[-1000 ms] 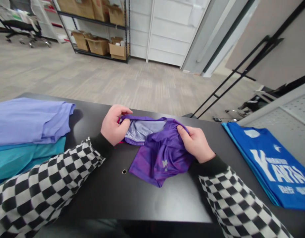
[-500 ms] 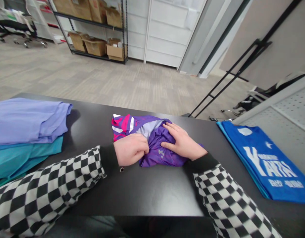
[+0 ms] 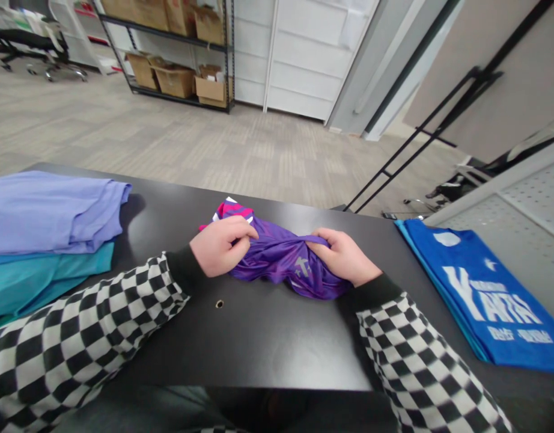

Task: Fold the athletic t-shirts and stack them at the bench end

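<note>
A crumpled purple sports shirt (image 3: 277,255) with pink and white patterning at its far left end lies on the black table (image 3: 277,343). My left hand (image 3: 223,243) pinches the cloth at the shirt's left side, thumb against the curled fingers. At the right, my right hand (image 3: 342,255) grips the shirt's upper edge between thumb and fingers. Between both hands that edge runs fairly taut, with loose folds and a small grey logo below it. The fingertips are partly hidden by the cloth.
Folded lilac (image 3: 56,210) and teal garments (image 3: 56,270) are stacked at the left. A folded blue jersey (image 3: 488,294) with white lettering lies at the right, beside a perforated grey panel (image 3: 529,186). A small hole (image 3: 219,304) shows in the tabletop. Shelving with cardboard boxes (image 3: 173,78) stands behind.
My left hand has moved left and up, drawing the shirt's edge out. My right hand has gone from lying spread on the shirt to gripping it. The grey inside is now covered.
</note>
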A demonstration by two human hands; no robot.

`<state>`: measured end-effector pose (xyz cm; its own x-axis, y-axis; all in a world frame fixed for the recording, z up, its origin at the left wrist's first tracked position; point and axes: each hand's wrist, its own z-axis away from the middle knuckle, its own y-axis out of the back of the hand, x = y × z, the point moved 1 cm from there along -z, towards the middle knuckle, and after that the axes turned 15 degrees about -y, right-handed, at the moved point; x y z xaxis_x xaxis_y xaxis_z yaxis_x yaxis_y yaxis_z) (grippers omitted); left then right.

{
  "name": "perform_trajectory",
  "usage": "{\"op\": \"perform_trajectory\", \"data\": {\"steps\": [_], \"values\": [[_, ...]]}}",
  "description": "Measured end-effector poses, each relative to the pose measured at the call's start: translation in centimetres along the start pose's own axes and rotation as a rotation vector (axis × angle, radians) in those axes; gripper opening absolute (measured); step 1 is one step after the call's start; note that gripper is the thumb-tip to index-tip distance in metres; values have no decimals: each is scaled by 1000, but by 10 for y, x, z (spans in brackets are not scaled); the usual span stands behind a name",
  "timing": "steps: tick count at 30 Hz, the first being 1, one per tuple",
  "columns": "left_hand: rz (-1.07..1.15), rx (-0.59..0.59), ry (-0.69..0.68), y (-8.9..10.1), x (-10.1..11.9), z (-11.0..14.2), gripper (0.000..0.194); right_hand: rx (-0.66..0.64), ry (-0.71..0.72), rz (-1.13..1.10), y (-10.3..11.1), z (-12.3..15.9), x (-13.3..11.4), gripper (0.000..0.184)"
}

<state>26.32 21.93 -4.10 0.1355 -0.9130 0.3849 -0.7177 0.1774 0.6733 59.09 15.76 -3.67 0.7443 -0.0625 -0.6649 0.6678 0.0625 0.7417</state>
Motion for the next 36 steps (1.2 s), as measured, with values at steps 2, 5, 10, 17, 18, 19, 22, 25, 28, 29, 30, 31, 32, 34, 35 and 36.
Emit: {"op": "perform_trajectory", "data": {"steps": [2, 5, 10, 17, 18, 19, 22, 25, 28, 29, 30, 31, 32, 34, 35, 36], "values": [[-61, 55, 9, 1, -2, 0, 26, 3, -11, -10, 1, 1, 1, 33], [-48, -79, -19, -6, -4, 4, 31, 33, 10, -21, 1, 0, 3, 32], [-51, -274, -5, -23, -9, 15, 48, 162, 45, -6, -3, -3, 5, 28], [-209, -224, 13, -10, -25, 15, 37, 276, 253, 75, 2, -2, 2, 28], [-234, -189, 16, -4, -29, 14, 35, 269, 267, 78, 3, -1, 0, 27], [-258, -147, 20, 2, -34, 13, 33, 261, 273, 80, 4, 1, -2, 26], [-347, -13, 60, 17, -48, 11, 30, 216, 274, 89, 5, 4, -7, 21], [-442, 90, 112, 24, -52, 11, 33, 140, 258, 76, 4, 6, -9, 19], [-440, 138, 41, 22, -38, 7, 36, 68, 215, 49, 2, 8, -8, 18], [-391, 129, -20, 19, -30, 5, 36, 47, 209, 41, 2, 8, -8, 18], [-318, 103, -90, 15, -20, 4, 36, 29, 207, 34, 1, 9, -8, 19], [-228, 58, -157, 10, -10, 2, 36, 13, 209, 26, 1, 9, -9, 19], [-140, -1, -210, 4, -1, 2, 36, -1, 211, 20, 0, 10, -9, 19], [-19, -148, -255, -9, 12, 2, 36, -23, 213, 14, -1, 10, -10, 20], [4, -214, -257, -15, 16, 3, 35, -31, 211, 11, -1, 10, -11, 20], [9, -275, -250, -20, 17, 4, 35, -38, 208, 9, -2, 10, -12, 21]]}}
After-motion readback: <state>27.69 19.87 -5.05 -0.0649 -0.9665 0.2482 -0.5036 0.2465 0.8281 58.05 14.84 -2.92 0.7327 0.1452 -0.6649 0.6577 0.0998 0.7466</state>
